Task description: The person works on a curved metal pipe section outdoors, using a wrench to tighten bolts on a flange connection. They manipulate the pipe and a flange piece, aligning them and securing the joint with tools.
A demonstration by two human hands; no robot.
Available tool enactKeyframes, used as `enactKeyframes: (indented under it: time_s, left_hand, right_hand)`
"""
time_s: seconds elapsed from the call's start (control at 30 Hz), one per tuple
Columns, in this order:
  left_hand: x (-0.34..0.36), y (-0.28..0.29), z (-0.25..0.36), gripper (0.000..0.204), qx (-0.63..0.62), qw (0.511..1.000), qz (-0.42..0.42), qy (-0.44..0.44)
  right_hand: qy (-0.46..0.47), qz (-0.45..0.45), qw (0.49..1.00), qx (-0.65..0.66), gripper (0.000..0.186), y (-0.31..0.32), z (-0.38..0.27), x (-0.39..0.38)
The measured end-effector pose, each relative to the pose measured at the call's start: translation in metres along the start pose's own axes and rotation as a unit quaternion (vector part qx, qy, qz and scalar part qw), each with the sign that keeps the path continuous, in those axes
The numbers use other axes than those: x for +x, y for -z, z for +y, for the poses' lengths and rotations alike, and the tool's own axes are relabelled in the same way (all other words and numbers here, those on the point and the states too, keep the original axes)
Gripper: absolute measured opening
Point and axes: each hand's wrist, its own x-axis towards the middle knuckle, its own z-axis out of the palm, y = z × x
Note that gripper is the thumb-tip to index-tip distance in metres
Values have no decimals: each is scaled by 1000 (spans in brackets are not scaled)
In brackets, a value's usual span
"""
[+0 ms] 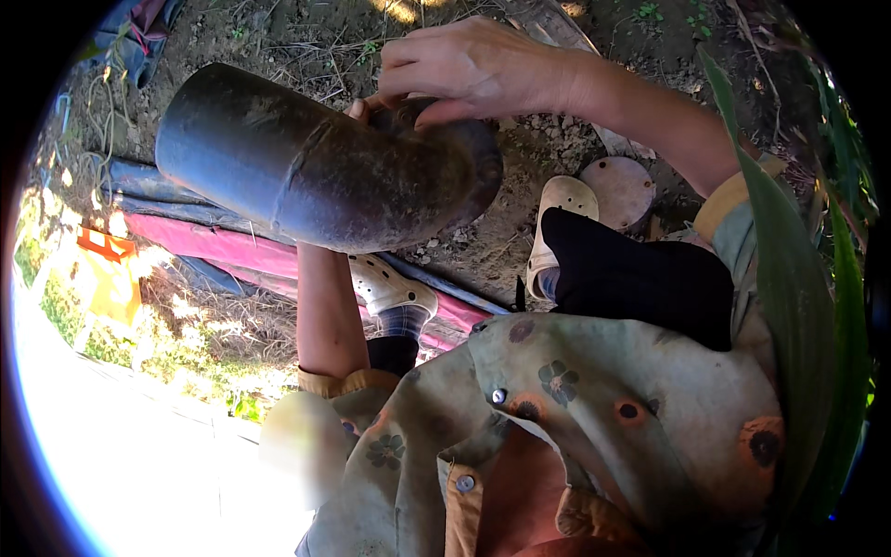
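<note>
A large dark pipe elbow (278, 158), with a long straight end and a sharply curved end, is held tilted above the ground. My left forearm passes under it. Most of my left hand is hidden behind the pipe; a fingertip (357, 110), apparently of that hand, shows at its far side, so the hand supports it from beneath. My right hand (455, 70) reaches in from the right to the curved end, its fingers bent and its thumb beside the elbow's opening. Whatever lies between those fingers is too hidden to make out.
Beneath are bare soil, dry stalks and my feet in pale clogs (566, 200). A round flat disc (620, 190) lies by the right foot, near a wooden plank (557, 28). Pink sheeting (204, 243) stretches left, beyond it an orange bag (109, 278). Long green leaves (798, 278) hang at right.
</note>
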Motion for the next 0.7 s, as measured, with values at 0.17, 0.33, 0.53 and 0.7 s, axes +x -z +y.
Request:
enactKeyframes:
  time_s: [0.17, 0.33, 0.53, 0.7]
  left_hand:
    - [-3, -12, 13, 41, 12, 1000, -12, 13]
    - [-4, -10, 14, 44, 4, 999, -26, 27]
    - [-1, -10, 5, 37, -53, 998, -5, 14]
    - [3, -3, -2, 37, -58, 998, -22, 5]
  right_hand:
    - [5, 9, 999, -43, 35, 3, -2, -1]
    - [12, -3, 1000, -20, 32, 1, 0, -2]
    - [29, 12, 1000, -6, 30, -1, 3, -1]
    - [20, 26, 999, 1, 31, -4, 1, 0]
